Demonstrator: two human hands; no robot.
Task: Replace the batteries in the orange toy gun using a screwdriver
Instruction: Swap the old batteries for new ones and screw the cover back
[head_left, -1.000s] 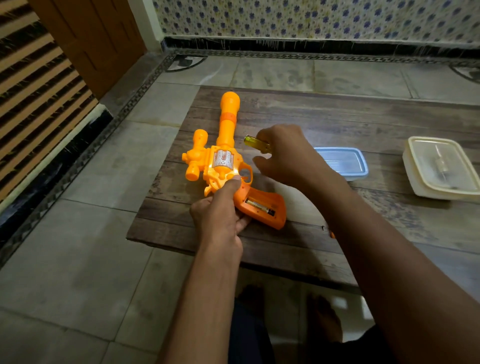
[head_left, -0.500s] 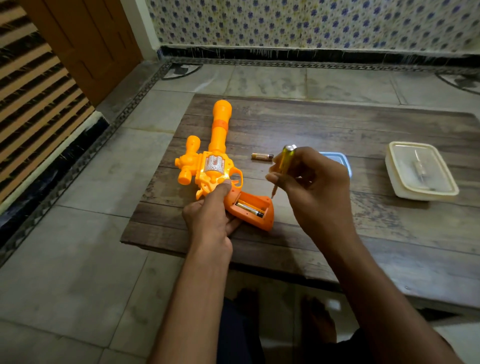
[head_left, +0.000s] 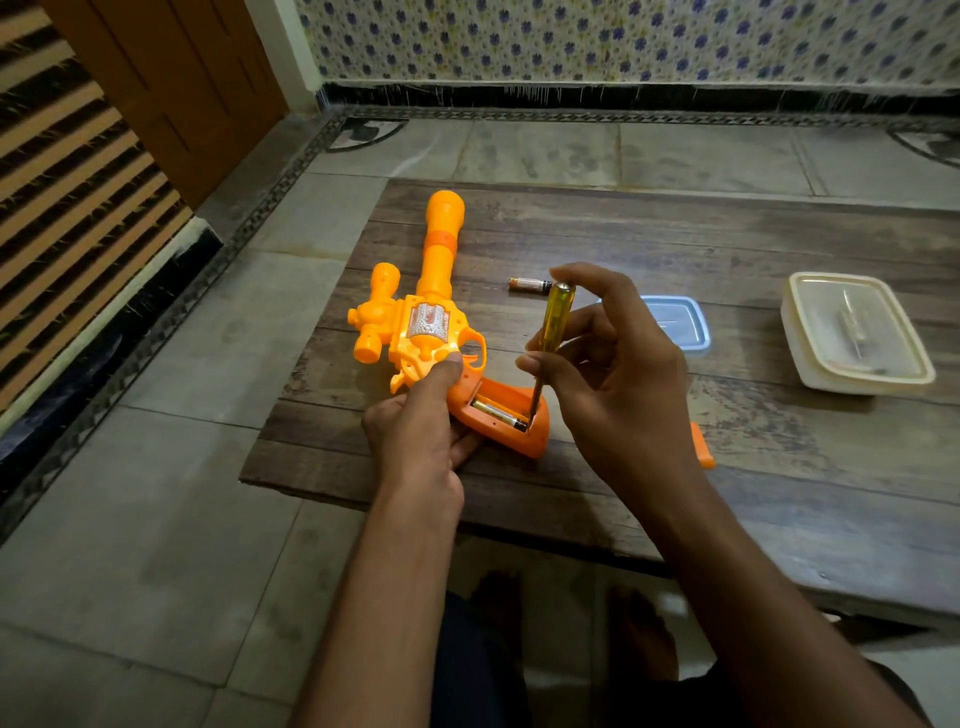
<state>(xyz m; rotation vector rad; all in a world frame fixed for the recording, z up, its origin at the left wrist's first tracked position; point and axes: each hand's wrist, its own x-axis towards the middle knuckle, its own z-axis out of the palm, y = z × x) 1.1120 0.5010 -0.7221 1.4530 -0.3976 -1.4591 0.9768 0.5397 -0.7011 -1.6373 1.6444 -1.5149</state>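
Writing: a silver patch on the toy gun's (head_left: 421, 332) body carries embossed marks too small to read; the loose battery's (head_left: 530, 284) label cannot be read either.
Toy gun: lies on its side near the left edge of the wooden table (head_left: 675, 244), long axis running from the near edge toward the far edge, muzzle pointing to the far edge, grip toward the near edge with its compartment open and a battery inside (head_left: 496, 413).
Left hand (head_left: 421, 431): holds the gun's grip, thumb pressed on the body by the trigger guard.
Screwdriver (head_left: 548, 343): nearly upright, yellow handle on top, tip down in the compartment's near end.
Right hand (head_left: 618, 384): pinches the screwdriver with thumb and fingers.
Loose battery: lies crosswise beyond the right hand.
Orange cover (head_left: 701, 447): near the right wrist, partly hidden.
Blue lid (head_left: 675, 322): mid-table.
Cream container (head_left: 857, 332): closed, toward the right edge.
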